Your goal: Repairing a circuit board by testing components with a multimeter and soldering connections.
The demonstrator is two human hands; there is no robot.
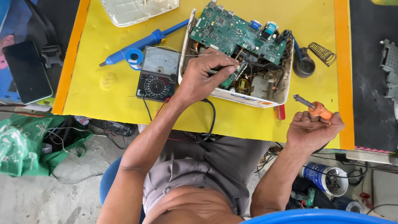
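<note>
- Left hand (204,76) curled over the open white casing (232,96), fingertips pinched on a thin strand of solder wire (203,54) and pressed down beside the small upright board inside.
- Right hand (311,130) closed around the orange grip of a soldering iron (311,106), tip tilted up and to the left, well apart from the casing, above the worktop (103,89) edge.
- Seemingly mid-soldering: wire placed at the joint, iron not yet there.
- Next move, as judged: bringing the tip across to the wire's end without grazing the green circuit board (238,33) lying tilted over the casing.
- Further out: analogue multimeter (157,74) just left of the casing, blue desoldering pump (139,43) behind it, coiled iron stand (311,60) at right.
</note>
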